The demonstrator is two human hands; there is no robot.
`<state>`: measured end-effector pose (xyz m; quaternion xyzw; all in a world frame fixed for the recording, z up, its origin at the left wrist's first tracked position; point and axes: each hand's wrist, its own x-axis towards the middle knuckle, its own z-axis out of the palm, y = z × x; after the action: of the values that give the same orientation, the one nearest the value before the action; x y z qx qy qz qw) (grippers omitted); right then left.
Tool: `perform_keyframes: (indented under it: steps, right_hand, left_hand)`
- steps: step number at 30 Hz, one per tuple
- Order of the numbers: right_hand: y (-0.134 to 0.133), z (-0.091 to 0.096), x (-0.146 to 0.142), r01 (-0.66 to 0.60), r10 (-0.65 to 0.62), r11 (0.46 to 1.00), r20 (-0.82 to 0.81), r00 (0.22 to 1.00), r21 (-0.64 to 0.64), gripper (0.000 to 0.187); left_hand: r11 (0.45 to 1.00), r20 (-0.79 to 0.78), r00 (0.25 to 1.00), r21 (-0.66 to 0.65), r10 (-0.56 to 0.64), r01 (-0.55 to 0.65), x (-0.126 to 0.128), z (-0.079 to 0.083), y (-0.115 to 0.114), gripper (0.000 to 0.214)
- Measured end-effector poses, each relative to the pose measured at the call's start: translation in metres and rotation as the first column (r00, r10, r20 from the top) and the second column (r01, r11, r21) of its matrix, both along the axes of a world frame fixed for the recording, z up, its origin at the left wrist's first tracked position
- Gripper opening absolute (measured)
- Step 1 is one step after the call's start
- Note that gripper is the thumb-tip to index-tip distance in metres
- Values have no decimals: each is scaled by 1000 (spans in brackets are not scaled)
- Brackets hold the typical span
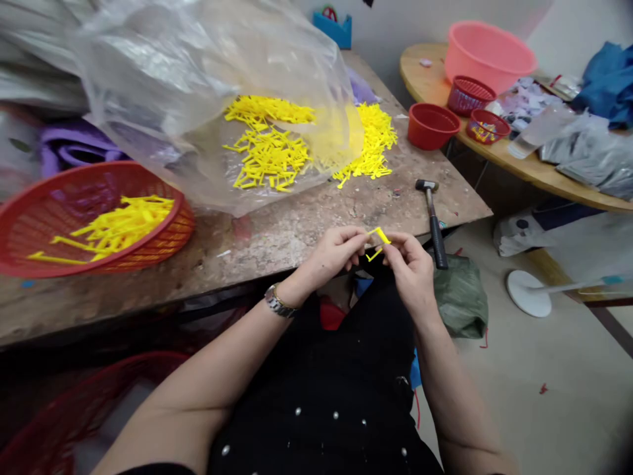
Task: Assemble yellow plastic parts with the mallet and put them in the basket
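Your left hand (343,247) and right hand (411,267) share one thing: each has a narrow fingertip grip on a bent yellow piece (380,235), just off the near edge of the bench (291,234). Whether it is one part or two joined, you cannot tell from here. The step in hand looks like two-handed handling of that piece; the next move seems to call for a light, steady pinch from both sides.

Just beyond your right hand, the hammer (434,227) lies with its handle over the bench edge, where your knuckles could knock it. Farther off sit a loose yellow pile (376,138) and a clear plastic bag (198,72) with more yellow parts (274,158), its slack film in the way of a far reach. To the left, a red basket (175,241) holds others.
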<state>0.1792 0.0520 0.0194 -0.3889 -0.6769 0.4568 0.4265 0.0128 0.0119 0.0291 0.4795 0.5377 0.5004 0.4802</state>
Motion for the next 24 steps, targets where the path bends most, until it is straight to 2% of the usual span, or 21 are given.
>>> perform_keyframes:
  steps: [3, 7, 10, 14, 17, 20, 22, 24]
  right_hand:
    - [-3, -3, 1, 25, -25, 999, -8, 1000, -25, 22]
    - [-3, -8, 6, 28, -26, 999, 27, 999, -46, 23]
    - [-4, -11, 7, 28, -26, 999, 57, 998, -25, 22]
    - [-8, -13, 1, -28, 29, 1000, 96, 995, -14, 24]
    - [-10, -15, -4, -62, 62, 998, 96, 993, -8, 29]
    - [-10, -19, -7, -61, 60, 998, 92, 994, 9, 30]
    - [-8, -23, -7, -62, 61, 998, 106, 992, 13, 30]
    - [-7, -27, -7, -63, 61, 998, 128, 990, 11, 30]
  left_hand:
    - [998, -194, 981, 59, -19, 31, 0, -1, -3, 26]
    - [976, -402, 916, 197, -9, 96, -1, -4, -6, 27]
    - [972, -449, 893, 199, -25, 128, -4, -7, -10, 26]
    - [977, -480, 877, 181, -9, 110, -13, -3, -19, 23]
    - [973, -519, 848, 228, 103, 22, -29, 11, -32, 21]
    - [946, -554, 782, 293, 287, -139, -56, 36, -52, 19]
    - [900, -574, 700, 352, 425, -257, -79, 54, -69, 20]
    - [819, -602, 554, 429, 574, -382, -104, 71, -87, 20]
